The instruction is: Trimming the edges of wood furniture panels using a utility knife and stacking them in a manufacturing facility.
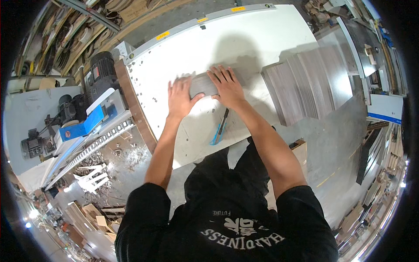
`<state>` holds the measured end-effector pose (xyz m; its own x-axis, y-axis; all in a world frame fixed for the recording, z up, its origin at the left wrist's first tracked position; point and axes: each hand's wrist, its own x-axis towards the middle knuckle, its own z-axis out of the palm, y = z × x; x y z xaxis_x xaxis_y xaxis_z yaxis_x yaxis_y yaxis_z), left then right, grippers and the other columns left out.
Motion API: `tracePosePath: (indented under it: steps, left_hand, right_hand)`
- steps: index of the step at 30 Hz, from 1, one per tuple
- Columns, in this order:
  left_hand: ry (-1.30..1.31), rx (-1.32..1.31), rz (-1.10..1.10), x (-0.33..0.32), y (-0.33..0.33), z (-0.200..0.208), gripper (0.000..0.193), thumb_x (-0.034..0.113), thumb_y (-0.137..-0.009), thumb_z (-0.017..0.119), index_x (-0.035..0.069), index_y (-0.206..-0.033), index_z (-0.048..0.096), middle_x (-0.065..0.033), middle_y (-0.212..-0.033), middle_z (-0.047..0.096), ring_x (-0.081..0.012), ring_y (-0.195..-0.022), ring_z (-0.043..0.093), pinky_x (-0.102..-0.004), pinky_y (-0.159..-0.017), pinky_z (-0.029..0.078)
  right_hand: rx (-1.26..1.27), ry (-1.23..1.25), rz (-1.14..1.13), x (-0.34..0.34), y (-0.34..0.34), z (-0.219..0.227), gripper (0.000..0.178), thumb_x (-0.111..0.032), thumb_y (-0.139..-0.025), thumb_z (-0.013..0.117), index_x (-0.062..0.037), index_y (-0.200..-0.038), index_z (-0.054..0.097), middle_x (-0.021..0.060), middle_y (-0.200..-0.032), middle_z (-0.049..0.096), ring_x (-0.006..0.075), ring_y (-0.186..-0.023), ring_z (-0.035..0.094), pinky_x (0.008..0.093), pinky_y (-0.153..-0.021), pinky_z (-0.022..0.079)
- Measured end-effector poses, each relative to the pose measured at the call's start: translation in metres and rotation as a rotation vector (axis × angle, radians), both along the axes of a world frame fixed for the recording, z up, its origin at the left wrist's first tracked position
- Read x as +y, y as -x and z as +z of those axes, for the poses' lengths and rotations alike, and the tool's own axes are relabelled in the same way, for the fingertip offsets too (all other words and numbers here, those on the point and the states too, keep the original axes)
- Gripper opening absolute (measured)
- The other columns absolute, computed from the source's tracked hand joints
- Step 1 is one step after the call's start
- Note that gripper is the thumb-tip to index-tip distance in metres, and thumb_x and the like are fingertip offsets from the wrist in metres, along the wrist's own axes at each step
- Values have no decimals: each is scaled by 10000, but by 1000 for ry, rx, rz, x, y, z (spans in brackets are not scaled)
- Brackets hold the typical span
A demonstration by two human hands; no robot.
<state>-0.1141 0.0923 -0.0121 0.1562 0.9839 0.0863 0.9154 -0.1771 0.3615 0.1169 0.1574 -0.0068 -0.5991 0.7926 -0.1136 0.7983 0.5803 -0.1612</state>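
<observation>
A short grey wood-grain board or small stack of boards (pixel 203 87) lies on the white tabletop (pixel 183 142); how many pieces it has I cannot tell. My left hand (pixel 180 96) is against its left end, with the thumb along the near edge. My right hand (pixel 228 89) covers its right end, fingers reaching over the top and thumb at the near edge. Together the hands hold it from both ends. Near my right wrist lies a blue utility knife (pixel 220 127), touched by neither hand.
Grey wood-grain panels (pixel 305 83) lean in a fanned pile at the table's right. A metal rail (pixel 187 27) with yellow labels runs along the far edge. Left stands a machine with a dark motor (pixel 104 72) and a blue guard (pixel 85 124). White scraps (pixel 92 178) litter the floor.
</observation>
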Motion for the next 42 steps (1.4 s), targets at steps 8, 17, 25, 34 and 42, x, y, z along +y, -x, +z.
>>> tracePosePath:
  steps: [8, 17, 25, 34, 42]
  left_hand:
    - [15, -1266, 586, -41, 8, -62, 1219, 256, -873, 945, -25, -1742, 136, -282, -1675, 395, -362, -1519, 443, -441, -1270, 391]
    - [109, -1444, 467, -37, 6, -65, 1044, 347, -985, 765, -2, -1758, 157, -253, -1780, 259, -337, -1623, 299, -452, -1326, 271]
    - [62, -1418, 422, -39, 13, -87, 854, 356, -1092, 506, 44, -1775, 99, -175, -1859, 93, -321, -1715, 40, -452, -1374, 84]
    - [95, -1431, 428, -41, 8, -74, 907, 172, -1079, 633, 78, -1782, 68, -194, -1846, 121, -324, -1696, 142, -456, -1335, 282]
    - [170, -1354, 455, -43, 1, -47, 993, 268, -1047, 751, 41, -1769, 109, -246, -1737, 342, -356, -1568, 407, -438, -1299, 343]
  right_hand:
    - [14, -49, 28, -1, 3, -5, 1124, -505, -888, 857, -240, -1768, 210, 35, -1826, 233, 289, -1690, 191, 532, -1396, 136]
    - [-117, -43, 2, -2, 5, -5, 1181, -568, -882, 840, -263, -1782, 139, 31, -1857, 124, 304, -1710, 96, 568, -1394, 101]
    - [-60, -59, 31, 3, 6, -11, 1209, -540, -867, 864, -259, -1785, 128, 62, -1854, 133, 331, -1704, 125, 586, -1385, 99]
    - [-158, -36, 71, 0, 14, -3, 1239, -584, -864, 847, -164, -1782, 128, 138, -1849, 120, 368, -1705, 102, 605, -1374, 89]
    - [-37, 10, 210, -26, 76, -6, 1217, -544, -840, 864, -144, -1771, 190, 144, -1844, 150, 352, -1704, 124, 608, -1372, 95]
